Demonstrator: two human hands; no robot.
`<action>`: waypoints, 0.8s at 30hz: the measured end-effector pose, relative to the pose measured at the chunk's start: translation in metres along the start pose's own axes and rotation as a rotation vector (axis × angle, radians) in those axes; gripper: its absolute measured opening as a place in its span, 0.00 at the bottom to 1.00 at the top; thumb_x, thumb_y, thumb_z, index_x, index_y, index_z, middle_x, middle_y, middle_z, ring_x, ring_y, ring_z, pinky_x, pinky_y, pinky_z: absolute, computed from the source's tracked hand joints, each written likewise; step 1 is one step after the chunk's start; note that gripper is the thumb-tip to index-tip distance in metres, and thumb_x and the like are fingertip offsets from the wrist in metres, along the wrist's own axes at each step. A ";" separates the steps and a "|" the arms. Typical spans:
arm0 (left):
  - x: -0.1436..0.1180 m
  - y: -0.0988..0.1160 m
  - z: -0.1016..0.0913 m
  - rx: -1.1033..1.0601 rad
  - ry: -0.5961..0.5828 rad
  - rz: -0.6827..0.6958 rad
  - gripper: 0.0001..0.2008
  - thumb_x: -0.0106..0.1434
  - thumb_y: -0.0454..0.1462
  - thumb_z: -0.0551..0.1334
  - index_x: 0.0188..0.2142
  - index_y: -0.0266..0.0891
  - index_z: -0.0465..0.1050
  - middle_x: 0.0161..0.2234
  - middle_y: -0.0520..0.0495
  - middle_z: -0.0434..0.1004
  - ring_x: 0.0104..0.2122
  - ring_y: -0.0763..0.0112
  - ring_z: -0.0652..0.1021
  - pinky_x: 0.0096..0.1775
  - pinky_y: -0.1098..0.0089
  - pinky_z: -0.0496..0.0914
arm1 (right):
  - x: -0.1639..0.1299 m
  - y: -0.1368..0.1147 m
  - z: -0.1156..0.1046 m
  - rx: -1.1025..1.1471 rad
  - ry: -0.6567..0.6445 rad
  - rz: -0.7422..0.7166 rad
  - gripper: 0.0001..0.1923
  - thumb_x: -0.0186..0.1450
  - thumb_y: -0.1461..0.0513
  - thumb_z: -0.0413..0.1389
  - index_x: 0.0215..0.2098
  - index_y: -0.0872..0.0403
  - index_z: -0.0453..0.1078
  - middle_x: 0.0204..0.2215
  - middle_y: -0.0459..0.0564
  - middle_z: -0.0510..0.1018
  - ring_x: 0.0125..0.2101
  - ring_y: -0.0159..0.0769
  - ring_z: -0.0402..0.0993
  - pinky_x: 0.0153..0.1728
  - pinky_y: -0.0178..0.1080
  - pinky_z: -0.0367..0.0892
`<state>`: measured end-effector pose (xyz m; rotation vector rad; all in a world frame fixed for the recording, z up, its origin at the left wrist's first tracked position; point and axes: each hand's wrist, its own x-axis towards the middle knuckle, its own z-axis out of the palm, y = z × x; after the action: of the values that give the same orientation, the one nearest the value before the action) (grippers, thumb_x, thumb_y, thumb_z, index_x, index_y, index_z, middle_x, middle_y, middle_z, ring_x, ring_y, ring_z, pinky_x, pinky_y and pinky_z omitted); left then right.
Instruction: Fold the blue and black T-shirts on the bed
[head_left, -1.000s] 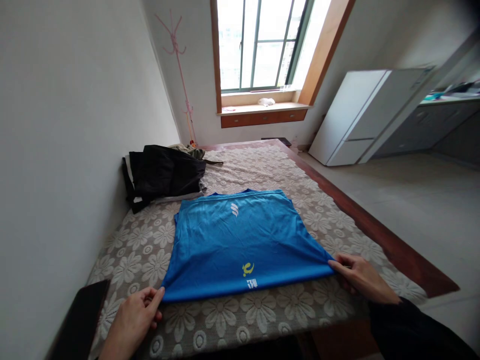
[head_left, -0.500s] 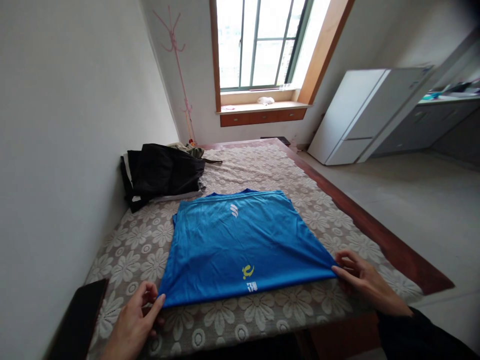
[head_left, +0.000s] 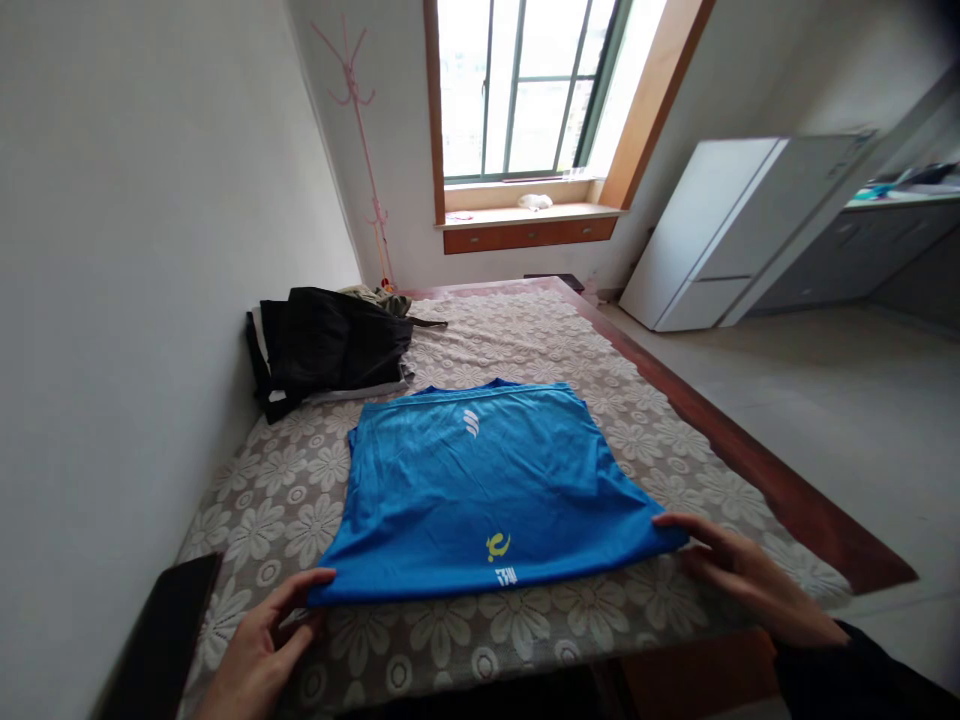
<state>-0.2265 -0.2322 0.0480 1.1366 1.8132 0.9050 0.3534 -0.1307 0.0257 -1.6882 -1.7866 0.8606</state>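
Observation:
A blue folded sports shirt [head_left: 465, 490] lies flat on the lace-covered table, its near edge close to the table's front. It carries a white striped logo and a yellow mark with white characters. My left hand [head_left: 262, 640] is at the near left corner, index finger stretched out on top of the fabric and thumb apart below the edge. At the near right corner, my right hand [head_left: 750, 580] rests its extended index finger on the cloth. Its other fingers sit lower, partly hidden.
A pile of dark clothes [head_left: 330, 345] lies at the back left against the wall. The lace tablecloth [head_left: 510, 330] covers a reddish-brown table. A black object [head_left: 169, 630] stands at the near left. Beyond are a pink coat rack [head_left: 364, 150], a window and a white fridge [head_left: 712, 235].
Both hands have gone from pinching the shirt's near corners to laying their index fingers on top. The right corner has sagged slightly. The view has shifted a little.

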 end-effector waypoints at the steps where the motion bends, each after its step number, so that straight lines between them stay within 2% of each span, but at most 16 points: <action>1: 0.001 0.001 0.001 0.010 0.021 0.008 0.20 0.48 0.47 0.69 0.41 0.46 0.83 0.42 0.47 0.84 0.48 0.53 0.82 0.51 0.63 0.77 | 0.001 0.002 0.001 0.015 0.004 0.001 0.32 0.58 0.35 0.59 0.45 0.48 0.81 0.39 0.53 0.84 0.36 0.46 0.82 0.36 0.41 0.78; 3: 0.003 0.003 0.002 0.022 0.060 0.018 0.19 0.48 0.48 0.69 0.40 0.47 0.83 0.41 0.48 0.85 0.46 0.53 0.83 0.49 0.63 0.78 | 0.004 0.007 0.001 0.073 0.008 0.004 0.29 0.58 0.36 0.61 0.42 0.48 0.81 0.40 0.53 0.84 0.39 0.49 0.82 0.40 0.42 0.78; 5: 0.004 0.006 0.002 0.030 0.090 0.019 0.19 0.48 0.48 0.69 0.38 0.47 0.84 0.41 0.49 0.85 0.45 0.53 0.83 0.46 0.65 0.79 | 0.006 0.013 0.000 0.080 0.067 -0.008 0.29 0.56 0.36 0.62 0.39 0.48 0.81 0.41 0.53 0.84 0.40 0.50 0.82 0.43 0.43 0.78; 11: 0.003 0.008 -0.002 0.046 0.112 0.001 0.17 0.48 0.51 0.69 0.35 0.48 0.84 0.37 0.50 0.85 0.41 0.55 0.84 0.39 0.69 0.79 | 0.009 0.019 -0.004 0.013 0.132 -0.102 0.27 0.59 0.36 0.61 0.39 0.48 0.82 0.38 0.53 0.85 0.40 0.49 0.82 0.42 0.43 0.78; 13: 0.003 0.004 -0.003 0.080 0.111 0.053 0.16 0.50 0.52 0.69 0.34 0.47 0.84 0.35 0.49 0.85 0.38 0.57 0.84 0.36 0.70 0.79 | 0.008 0.017 -0.005 0.000 0.112 -0.147 0.25 0.61 0.38 0.60 0.39 0.48 0.82 0.39 0.52 0.84 0.40 0.48 0.82 0.42 0.42 0.78; 15: 0.003 -0.002 -0.004 0.131 0.140 0.160 0.16 0.53 0.52 0.68 0.34 0.47 0.85 0.36 0.48 0.83 0.36 0.59 0.83 0.35 0.71 0.79 | 0.007 0.015 -0.007 -0.011 0.075 -0.179 0.23 0.63 0.40 0.60 0.39 0.47 0.82 0.38 0.52 0.83 0.40 0.47 0.81 0.42 0.40 0.77; 17: 0.000 -0.007 -0.005 0.188 0.186 0.278 0.14 0.54 0.52 0.67 0.33 0.48 0.85 0.36 0.48 0.81 0.37 0.61 0.82 0.38 0.70 0.79 | 0.004 0.014 -0.011 -0.028 0.055 -0.194 0.22 0.63 0.40 0.60 0.38 0.47 0.82 0.39 0.53 0.83 0.41 0.47 0.81 0.42 0.40 0.78; 19: -0.007 -0.010 -0.007 0.217 0.213 0.348 0.13 0.56 0.52 0.67 0.33 0.50 0.85 0.40 0.47 0.81 0.41 0.60 0.82 0.46 0.67 0.78 | -0.001 0.014 -0.018 -0.045 0.042 -0.196 0.21 0.61 0.40 0.61 0.36 0.46 0.83 0.43 0.54 0.82 0.45 0.50 0.81 0.46 0.42 0.78; 22: -0.021 -0.007 -0.015 0.174 0.185 0.385 0.12 0.60 0.52 0.67 0.34 0.51 0.84 0.51 0.47 0.79 0.54 0.54 0.78 0.59 0.58 0.71 | -0.009 0.011 -0.033 -0.010 -0.031 -0.191 0.17 0.63 0.43 0.62 0.35 0.45 0.83 0.55 0.54 0.78 0.55 0.56 0.76 0.54 0.48 0.75; 24: -0.024 0.000 -0.025 0.117 0.143 0.401 0.12 0.62 0.52 0.66 0.34 0.51 0.83 0.53 0.47 0.79 0.58 0.51 0.75 0.63 0.53 0.66 | -0.011 0.006 -0.044 0.052 -0.096 -0.198 0.14 0.64 0.46 0.61 0.36 0.44 0.82 0.59 0.53 0.76 0.59 0.58 0.72 0.56 0.51 0.73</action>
<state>-0.2420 -0.2587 0.0645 1.5823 1.8010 1.1439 0.3917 -0.1371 0.0507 -1.4312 -1.9401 0.9051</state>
